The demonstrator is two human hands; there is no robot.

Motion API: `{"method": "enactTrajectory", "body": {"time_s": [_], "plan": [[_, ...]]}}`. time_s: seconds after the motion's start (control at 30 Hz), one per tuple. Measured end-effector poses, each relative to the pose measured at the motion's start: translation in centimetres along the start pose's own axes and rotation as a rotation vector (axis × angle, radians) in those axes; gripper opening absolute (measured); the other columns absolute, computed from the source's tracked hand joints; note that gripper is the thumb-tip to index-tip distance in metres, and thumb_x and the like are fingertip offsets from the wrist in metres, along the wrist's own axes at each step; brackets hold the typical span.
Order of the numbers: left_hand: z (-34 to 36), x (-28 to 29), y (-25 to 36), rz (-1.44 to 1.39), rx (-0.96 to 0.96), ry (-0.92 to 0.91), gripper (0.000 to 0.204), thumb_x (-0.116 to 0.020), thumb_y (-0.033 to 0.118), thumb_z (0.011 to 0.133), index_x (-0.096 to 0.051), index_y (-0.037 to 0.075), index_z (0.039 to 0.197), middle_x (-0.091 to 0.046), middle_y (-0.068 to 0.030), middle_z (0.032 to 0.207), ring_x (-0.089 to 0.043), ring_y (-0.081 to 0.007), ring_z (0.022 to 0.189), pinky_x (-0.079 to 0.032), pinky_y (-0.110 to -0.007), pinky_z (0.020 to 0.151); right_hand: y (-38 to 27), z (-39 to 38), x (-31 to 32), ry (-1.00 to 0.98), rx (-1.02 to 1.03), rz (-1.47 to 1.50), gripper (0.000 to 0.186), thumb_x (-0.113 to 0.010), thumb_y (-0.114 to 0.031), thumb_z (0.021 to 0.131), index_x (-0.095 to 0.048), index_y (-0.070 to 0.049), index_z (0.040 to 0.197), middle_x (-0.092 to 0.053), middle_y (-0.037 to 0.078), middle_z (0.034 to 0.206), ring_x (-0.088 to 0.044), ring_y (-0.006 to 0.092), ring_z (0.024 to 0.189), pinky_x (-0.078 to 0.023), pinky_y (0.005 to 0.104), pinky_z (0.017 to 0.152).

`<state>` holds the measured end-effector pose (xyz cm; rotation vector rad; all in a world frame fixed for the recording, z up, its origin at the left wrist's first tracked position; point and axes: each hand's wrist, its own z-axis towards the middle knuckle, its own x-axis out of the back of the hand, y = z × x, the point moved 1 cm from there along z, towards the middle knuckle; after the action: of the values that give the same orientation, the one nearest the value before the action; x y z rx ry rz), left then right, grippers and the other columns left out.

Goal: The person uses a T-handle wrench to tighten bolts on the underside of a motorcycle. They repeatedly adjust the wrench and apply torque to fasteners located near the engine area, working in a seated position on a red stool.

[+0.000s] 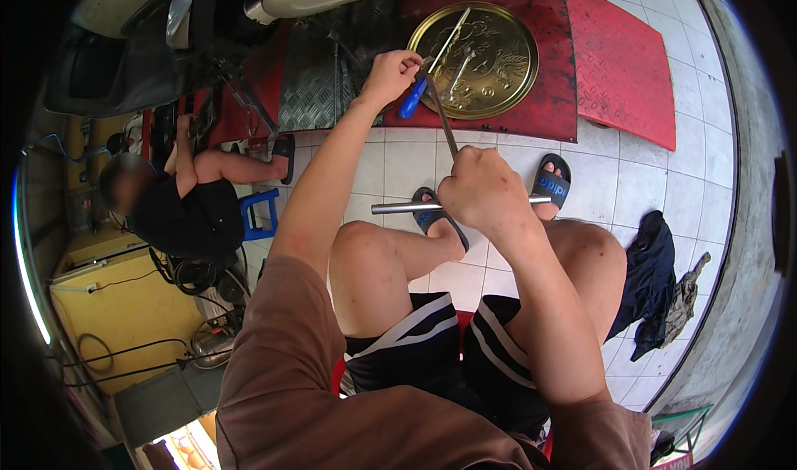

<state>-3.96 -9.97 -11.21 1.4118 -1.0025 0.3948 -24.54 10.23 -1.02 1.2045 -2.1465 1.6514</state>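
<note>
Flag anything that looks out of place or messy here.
Dark clothes lie crumpled in a heap on the tiled floor to the person's right, not hung or folded. Loose tools sit in a round brass tray on the red mat. Nothing looks spilled or broken.

Seated person, bare knees, black shorts, sandals on white tiled floor (pixel 398 159). Left hand (pixel 390 73) stretched forward, closed round blue-handled screwdriver (pixel 413 99), beside rim of brass tray (pixel 515 92). Tray on red mat (pixel 623 63), metal tools lying in it. Right hand (pixel 483 192) fisted round T-shaped metal wrench (pixel 444 121): crossbar level above feet, shaft pointing up toward left hand. Dark cloth (pixel 652 283) heaped on floor at right. Second person squats at left beside blue stool (pixel 259 212).
</note>
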Motion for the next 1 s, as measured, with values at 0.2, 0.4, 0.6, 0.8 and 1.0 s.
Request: {"method": "enactTrajectory", "body": {"time_s": [0.2, 0.4, 0.6, 0.8, 1.0], "plan": [[1.8, -1.1, -0.7, 0.481, -0.121, 0.124, 0.024, -0.069, 0.011, 0.08, -0.069, 0.008, 0.104, -0.07, -0.0102, 0.088, -0.068, -0.0267, 0.084, -0.054, -0.037, 0.075, -0.3, -0.2, 0.4, 0.011, -0.046, 0.04, 0.036, -0.052, -0.02, 0.081, -0.063, 0.008, 0.101, -0.067, 0.024, 0.098, -0.067, 0.0371, 0.093, -0.053, 0.0426, 0.084], [4.2, -2.0, -0.3, 0.512, 0.159, 0.168, 0.036, -0.065, 0.021, 0.082, -0.062, 0.016, 0.117, -0.069, -0.0128, 0.1, -0.066, -0.0321, 0.096, -0.054, -0.043, 0.082, -0.3, -0.4, 0.8, 0.002, -0.012, -0.015, 0.035, -0.053, -0.02, 0.081, -0.063, 0.008, 0.101, -0.067, 0.023, 0.098, -0.067, 0.0355, 0.092, -0.053, 0.0423, 0.083], [5.1, -1.9, 0.1, 0.513, 0.233, 0.235, 0.027, -0.065, 0.018, 0.081, -0.069, 0.017, 0.107, -0.069, -0.0134, 0.101, -0.066, -0.033, 0.095, -0.054, -0.042, 0.083, -1.1, -0.9, 1.9, 0.051, -0.105, 0.113, 0.032, -0.054, -0.017, 0.079, -0.065, 0.007, 0.097, -0.068, 0.022, 0.093, -0.068, 0.0356, 0.089, -0.054, 0.0419, 0.081], [5.3, -2.1, 0.7, 0.662, 0.212, 0.2, 0.018, -0.066, 0.013, 0.079, -0.07, 0.006, 0.095, -0.066, -0.0163, 0.107, -0.065, -0.0343, 0.099, -0.054, -0.041, 0.085, -0.5, -0.5, 1.6, 0.039, -0.078, 0.081, 0.03, -0.054, -0.015, 0.078, -0.065, 0.006, 0.097, -0.068, 0.022, 0.091, -0.068, 0.0355, 0.089, -0.054, 0.0419, 0.08], [5.6, -2.1, -0.5, 0.873, 0.205, 0.169, 0.02, -0.068, 0.008, 0.078, -0.07, 0.007, 0.098, -0.064, -0.0137, 0.105, -0.064, -0.0334, 0.101, -0.053, -0.043, 0.085, -1.1, -1.2, 2.8, 0.056, -0.151, 0.147, 0.03, -0.054, -0.015, 0.079, -0.065, 0.006, 0.097, -0.068, 0.022, 0.091, -0.068, 0.0357, 0.088, -0.054, 0.0423, 0.08]]}}
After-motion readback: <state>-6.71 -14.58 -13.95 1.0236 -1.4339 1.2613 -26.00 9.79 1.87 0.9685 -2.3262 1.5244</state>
